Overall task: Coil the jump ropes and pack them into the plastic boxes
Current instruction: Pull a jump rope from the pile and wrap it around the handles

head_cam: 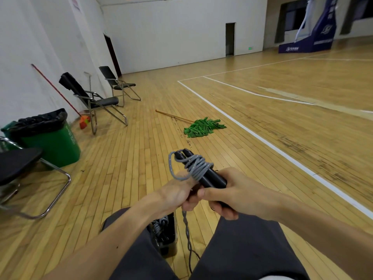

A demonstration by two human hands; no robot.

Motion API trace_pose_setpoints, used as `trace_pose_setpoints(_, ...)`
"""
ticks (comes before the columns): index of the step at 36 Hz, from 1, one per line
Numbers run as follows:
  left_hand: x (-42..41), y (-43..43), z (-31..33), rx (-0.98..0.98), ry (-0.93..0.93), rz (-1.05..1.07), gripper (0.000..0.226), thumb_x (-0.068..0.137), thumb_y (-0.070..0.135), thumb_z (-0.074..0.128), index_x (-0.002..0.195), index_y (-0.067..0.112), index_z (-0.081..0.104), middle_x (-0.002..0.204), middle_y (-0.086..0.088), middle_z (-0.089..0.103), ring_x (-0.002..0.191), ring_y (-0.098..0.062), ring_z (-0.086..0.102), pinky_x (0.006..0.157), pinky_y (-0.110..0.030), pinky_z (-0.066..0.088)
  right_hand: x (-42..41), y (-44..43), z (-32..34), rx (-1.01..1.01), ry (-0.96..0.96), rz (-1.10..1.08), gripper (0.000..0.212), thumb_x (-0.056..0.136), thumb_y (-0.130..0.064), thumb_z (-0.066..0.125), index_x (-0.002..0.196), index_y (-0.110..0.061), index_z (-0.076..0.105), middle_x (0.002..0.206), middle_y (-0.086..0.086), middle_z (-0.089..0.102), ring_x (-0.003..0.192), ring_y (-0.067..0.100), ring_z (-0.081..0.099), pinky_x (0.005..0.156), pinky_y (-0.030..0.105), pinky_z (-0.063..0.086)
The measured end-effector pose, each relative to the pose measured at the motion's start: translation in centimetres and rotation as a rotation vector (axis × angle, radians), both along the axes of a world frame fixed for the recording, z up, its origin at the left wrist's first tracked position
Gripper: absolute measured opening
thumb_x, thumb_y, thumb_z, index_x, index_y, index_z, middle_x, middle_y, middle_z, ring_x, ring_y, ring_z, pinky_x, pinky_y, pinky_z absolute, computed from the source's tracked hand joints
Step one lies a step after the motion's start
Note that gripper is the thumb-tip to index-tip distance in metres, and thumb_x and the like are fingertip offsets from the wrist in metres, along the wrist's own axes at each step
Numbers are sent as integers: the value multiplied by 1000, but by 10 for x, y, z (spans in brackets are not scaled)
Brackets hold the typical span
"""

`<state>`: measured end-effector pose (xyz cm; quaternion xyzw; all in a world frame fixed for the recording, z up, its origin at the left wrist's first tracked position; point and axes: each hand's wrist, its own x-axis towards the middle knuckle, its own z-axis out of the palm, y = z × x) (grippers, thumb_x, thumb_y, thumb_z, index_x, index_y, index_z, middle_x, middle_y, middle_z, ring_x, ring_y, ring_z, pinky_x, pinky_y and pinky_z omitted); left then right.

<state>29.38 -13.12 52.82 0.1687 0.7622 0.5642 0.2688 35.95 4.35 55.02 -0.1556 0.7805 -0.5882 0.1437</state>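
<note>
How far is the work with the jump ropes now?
Done: coiled rope already lies in the plastic box. In hand: the right hand grips the black handles, the left hand holds a loop of grey rope wound round them. Left: the hanging tail, then packing.

The rope [198, 165] is showing grey with paler flecks, and the 2 handles [214, 179] are showing plain black. The mop head [203, 127] is glowing bright green against honey-tan floorboards [131, 168] that are carrying white lines [262, 138]. The bin [58, 146] is showing green under a black liner [40, 120]; the trousers [242, 249], dark grey.
</note>
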Motion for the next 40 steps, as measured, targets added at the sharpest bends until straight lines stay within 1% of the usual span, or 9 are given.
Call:
trace_pose_setpoints(4,10,1,5,-15,28,-81,46,105,46,32,77,12,45,54,0,33,47,-14,26,46,-23,27,-7,6,1,-21,-1,-144,16,97,-16,66,88,-2,62,62,8,60,47,16,48,45,26,39)
trace_pose_setpoints(6,9,0,2,-26,26,-90,48,104,50,33,76,14,46,55,1,34,48,-14,26,46,-23,26,-11,9,-1,-6,-15,-194,16,96,-16,68,89,-2,63,63,8,62,47,17,49,44,25,40)
trace_pose_setpoints(11,9,-1,-2,-112,102,-104,50,105,49,34,86,10,58,55,-1,46,47,-14,37,52,-28,33,-17,14,-10,31,-44,-267,19,94,-19,70,86,-3,65,65,8,65,48,16,52,46,26,42)
trace_pose_setpoints(18,9,-3,-4,-163,153,-150,31,106,35,44,110,12,65,68,-6,61,53,-13,54,56,-25,45,-23,20,-14,11,-74,-307,16,94,-17,70,97,-1,65,69,7,67,50,16,54,45,24,42)
trace_pose_setpoints(22,7,-6,-9,-216,184,-158,27,104,30,50,111,8,64,69,-2,64,62,-15,59,64,-27,49,-26,24,-18,9,-90,-323,19,94,-16,70,102,0,64,68,7,66,50,17,54,44,25,42)
trace_pose_setpoints(26,4,-11,-10,-265,248,-115,22,103,27,53,97,13,69,65,2,65,64,-11,61,66,-21,51,-32,33,-21,12,-102,-404,17,94,-14,70,102,-1,62,67,7,67,50,17,55,45,26,43)
trace_pose_setpoints(31,5,-10,-6,-439,559,-105,27,101,37,54,84,21,65,62,7,52,54,-4,48,56,-21,42,-37,39,-30,58,-157,-442,19,95,-12,69,106,1,61,64,6,65,50,16,52,44,26,42)
trace_pose_setpoints(33,9,-9,-1,-530,703,-141,29,101,41,53,80,23,61,63,10,50,55,-5,43,57,-25,39,-38,39,-32,73,-160,-439,19,95,-13,68,105,1,60,64,6,64,49,16,51,45,26,42)
trace_pose_setpoints(40,20,-6,33,-813,1065,-259,29,104,46,41,84,26,49,67,12,45,60,-3,42,63,-24,36,-40,28,-31,181,-130,-367,14,97,-16,66,97,-4,61,62,3,67,47,15,53,46,26,44)
